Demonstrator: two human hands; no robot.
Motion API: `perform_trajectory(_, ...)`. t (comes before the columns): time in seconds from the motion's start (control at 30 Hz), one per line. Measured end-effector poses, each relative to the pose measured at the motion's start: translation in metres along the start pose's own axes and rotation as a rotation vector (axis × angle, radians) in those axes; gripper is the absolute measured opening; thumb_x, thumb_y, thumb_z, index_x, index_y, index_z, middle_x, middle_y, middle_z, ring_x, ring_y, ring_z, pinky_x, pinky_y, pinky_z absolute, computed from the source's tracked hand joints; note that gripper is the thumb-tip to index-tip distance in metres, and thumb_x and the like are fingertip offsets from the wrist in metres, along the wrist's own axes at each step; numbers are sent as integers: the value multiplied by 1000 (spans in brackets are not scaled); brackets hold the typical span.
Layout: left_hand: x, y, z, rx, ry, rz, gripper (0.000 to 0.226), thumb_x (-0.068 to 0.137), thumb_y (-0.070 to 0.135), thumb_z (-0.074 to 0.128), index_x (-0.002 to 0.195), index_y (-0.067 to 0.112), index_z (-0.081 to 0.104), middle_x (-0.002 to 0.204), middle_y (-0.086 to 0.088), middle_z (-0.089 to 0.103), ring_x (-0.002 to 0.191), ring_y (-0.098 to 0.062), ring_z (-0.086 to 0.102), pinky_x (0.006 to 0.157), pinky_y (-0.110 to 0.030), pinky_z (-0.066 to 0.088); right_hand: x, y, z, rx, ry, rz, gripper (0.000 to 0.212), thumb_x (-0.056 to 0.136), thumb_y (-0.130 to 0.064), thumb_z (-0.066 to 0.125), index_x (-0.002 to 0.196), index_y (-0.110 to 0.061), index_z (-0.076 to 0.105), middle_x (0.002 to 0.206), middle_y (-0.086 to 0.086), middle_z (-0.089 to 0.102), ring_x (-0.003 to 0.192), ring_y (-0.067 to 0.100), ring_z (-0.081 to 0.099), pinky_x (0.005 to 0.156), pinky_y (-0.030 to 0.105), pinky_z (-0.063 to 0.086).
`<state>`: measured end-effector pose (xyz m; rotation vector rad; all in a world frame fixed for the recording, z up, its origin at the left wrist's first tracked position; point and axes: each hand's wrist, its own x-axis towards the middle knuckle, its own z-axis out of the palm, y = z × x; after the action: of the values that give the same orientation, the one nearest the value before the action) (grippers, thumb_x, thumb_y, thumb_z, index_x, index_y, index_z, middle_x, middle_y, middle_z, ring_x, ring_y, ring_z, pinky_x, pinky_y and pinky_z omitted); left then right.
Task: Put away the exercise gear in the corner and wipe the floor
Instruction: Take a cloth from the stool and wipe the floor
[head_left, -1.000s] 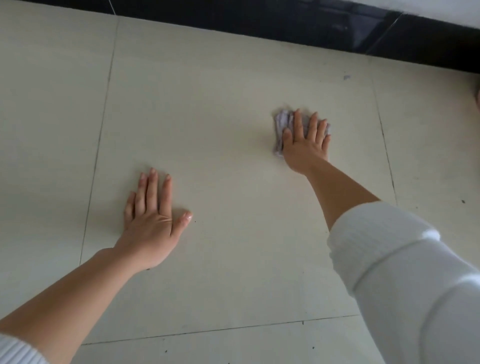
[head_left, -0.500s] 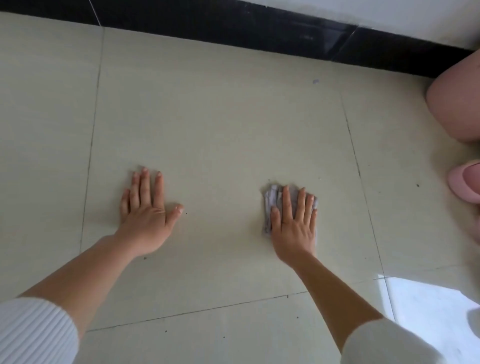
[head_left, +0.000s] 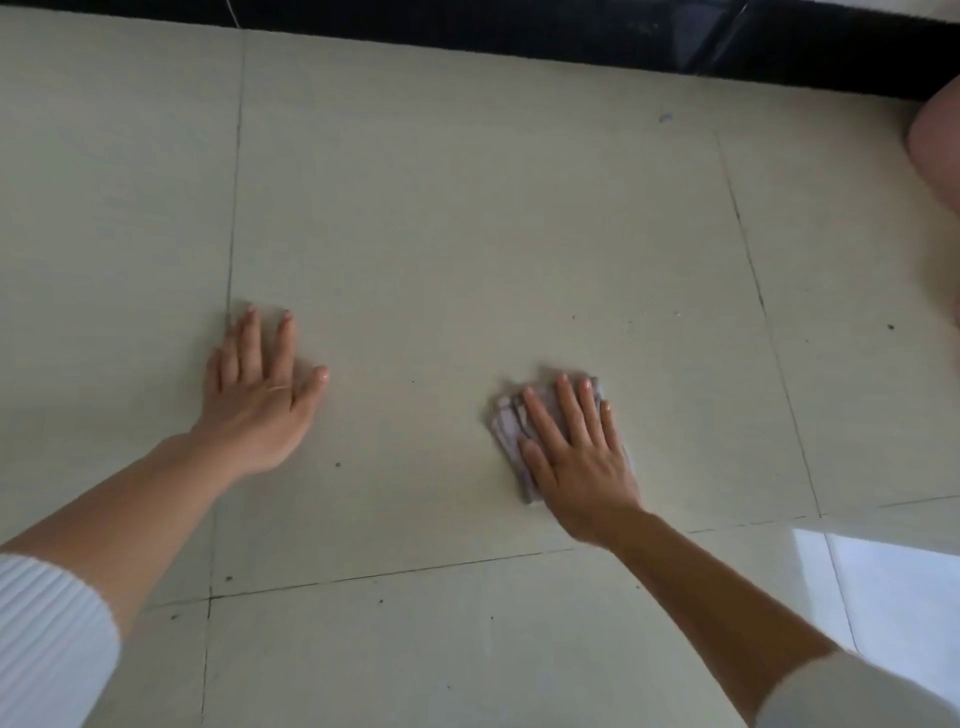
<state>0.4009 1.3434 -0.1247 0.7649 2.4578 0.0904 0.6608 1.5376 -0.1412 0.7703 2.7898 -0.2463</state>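
Note:
A small folded grey-lilac cloth (head_left: 506, 423) lies on the pale tiled floor (head_left: 467, 218). My right hand (head_left: 574, 449) presses flat on it with straight, spread fingers, covering most of it. My left hand (head_left: 260, 400) rests palm-down on the bare tile to the left, fingers straight, holding nothing. A thin ring shows on one of its fingers. Both arms wear white ribbed sleeves pushed up.
A black skirting band (head_left: 519, 36) runs along the far edge of the floor. A pink rounded object (head_left: 937, 150) enters at the upper right edge. Small dark specks dot the tiles, and a bright patch of light (head_left: 883, 587) lies at the lower right.
My right hand has dragged the cloth from far up the tile back toward me, then shifted it slightly. The left hand stays planted in about the same spot.

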Motion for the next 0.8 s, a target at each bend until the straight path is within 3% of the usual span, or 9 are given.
perform_trajectory(0.07,-12,-18,7,27,-23,-27,68,95,52,18,147,27,-16,153,-6,-31,141,-20,-28,115,-38,-12,50,2,-10,86,1,122,55,99,-49,9,144,-39,-20,159,6,-17,145,26,-20,117,38,-14)
perform_trajectory(0.17,-15,-25,12,42,-30,-19,69,95,52,18,146,27,-20,151,-6,-33,140,-19,-31,115,-37,-13,112,5,-24,130,24,267,57,101,-48,16,151,-35,-7,160,8,-13,146,27,-17,118,40,-12)
perform_trajectory(0.37,-7,-30,15,60,0,-25,69,92,58,10,143,27,-26,150,-4,-36,138,-17,-34,113,-36,-16,182,-27,-45,208,-61,401,59,101,-47,13,152,-29,-12,157,12,-22,144,31,-24,115,47,-15)
perform_trajectory(0.47,-6,-30,14,52,-10,-33,78,79,61,2,142,28,-28,150,-4,-36,138,-17,-34,112,-34,-17,172,-65,-38,136,-69,194,59,101,-46,15,151,-29,-10,158,12,-20,144,31,-23,116,46,-15)
perform_trajectory(0.6,-5,-30,16,30,17,-33,80,77,61,5,146,28,-20,153,-4,-31,140,-18,-29,113,-35,-15,112,-116,-12,46,-93,-216,57,100,-46,15,153,-30,0,159,13,-11,145,32,-19,115,43,-16)
perform_trajectory(0.73,-6,-31,18,38,26,-27,82,75,63,4,147,28,-18,154,-5,-29,141,-19,-27,114,-38,-13,22,-134,15,-17,-62,-527,54,98,-45,25,150,-29,27,157,13,22,145,34,13,118,51,12)
perform_trajectory(0.8,-7,-31,17,29,21,-24,81,77,61,7,147,27,-17,153,-5,-29,141,-19,-28,114,-39,-13,-13,-127,24,-65,-88,-698,53,96,-47,30,148,-32,30,156,9,27,145,31,16,117,48,12)
